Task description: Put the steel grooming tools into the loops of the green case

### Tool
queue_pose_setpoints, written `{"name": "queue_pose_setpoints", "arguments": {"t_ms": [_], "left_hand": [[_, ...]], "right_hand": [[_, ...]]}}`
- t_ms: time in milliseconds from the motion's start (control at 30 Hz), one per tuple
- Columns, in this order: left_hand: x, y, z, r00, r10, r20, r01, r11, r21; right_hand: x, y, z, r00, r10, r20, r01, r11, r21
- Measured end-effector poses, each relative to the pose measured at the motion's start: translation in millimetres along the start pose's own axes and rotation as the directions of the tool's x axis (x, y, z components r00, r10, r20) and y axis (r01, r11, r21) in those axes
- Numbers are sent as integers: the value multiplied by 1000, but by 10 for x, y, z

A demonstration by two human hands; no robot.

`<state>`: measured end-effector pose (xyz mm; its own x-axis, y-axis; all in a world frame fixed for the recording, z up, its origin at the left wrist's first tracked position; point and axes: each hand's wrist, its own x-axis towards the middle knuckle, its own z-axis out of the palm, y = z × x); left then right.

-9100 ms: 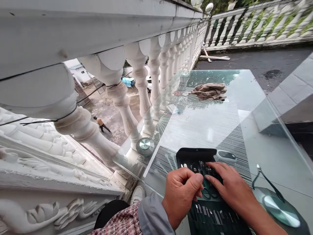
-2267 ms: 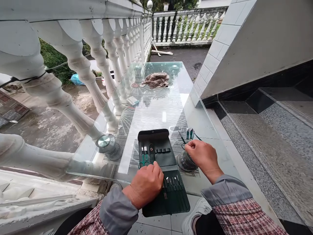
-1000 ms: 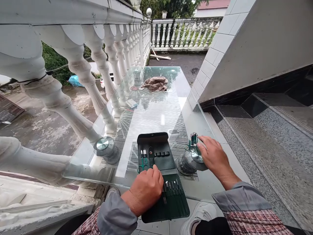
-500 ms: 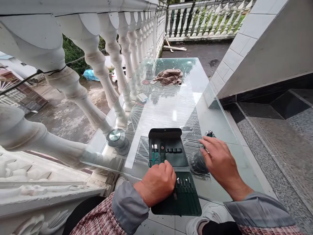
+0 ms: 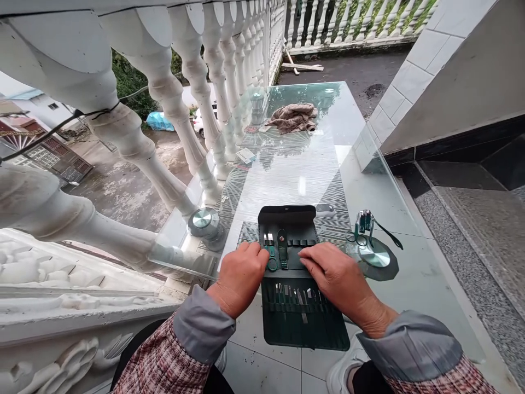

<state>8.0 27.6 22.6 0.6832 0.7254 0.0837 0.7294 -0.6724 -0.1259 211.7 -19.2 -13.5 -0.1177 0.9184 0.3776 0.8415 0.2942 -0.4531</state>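
An unfolded dark green manicure case (image 5: pixel 305 331) lies on the glass table. Its upper panel holds small scissors (image 5: pixel 272 264) and a strapped pouch with a nail clipper (image 5: pixel 283 257), beside several vacant black loops. Slim metal tools (image 5: pixel 301 295) stand in a row in the lower panel. My left hand (image 5: pixel 243 278) is closed at the case's left edge, covering part of the scissors' handles. Over the right edge is my right hand (image 5: pixel 342 282), thumb and forefinger slightly apart, with nothing visible between them. Removed clippers and scissors (image 5: pixel 364 227) rest in a cluster farther right.
The glass table top (image 5: pixel 369 186) sits on round metal-capped legs (image 5: pixel 204 219). A crumpled brown cloth (image 5: pixel 293 117) and a small card (image 5: pixel 246 156) lie farther back. White balusters (image 5: pixel 172 137) line the left; granite steps (image 5: pixel 471 230) rise at the right.
My right hand has moved left from the clipper cluster to the case, uncovering the cluster. My left hand has shifted from the case's middle to its left edge. The view has tilted slightly.
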Motion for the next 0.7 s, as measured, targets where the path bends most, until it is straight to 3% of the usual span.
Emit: {"name": "queue_pose_setpoints", "arguments": {"t_ms": [200,367,467,700], "left_hand": [[6,106,59,991,127,26,-127,992,-19],[19,107,103,989,147,13,-147,989,-3],[14,102,112,988,150,26,-150,989,-8],[19,145,90,980,175,89,-172,984,-47]], "right_hand": [[168,-24,130,996,-21,-87,21,1000,5],[259,-122,162,999,-46,23,47,998,-31],[241,-145,165,999,-25,30,27,998,-65],[201,-92,191,991,-15,135,14,1000,4]]}}
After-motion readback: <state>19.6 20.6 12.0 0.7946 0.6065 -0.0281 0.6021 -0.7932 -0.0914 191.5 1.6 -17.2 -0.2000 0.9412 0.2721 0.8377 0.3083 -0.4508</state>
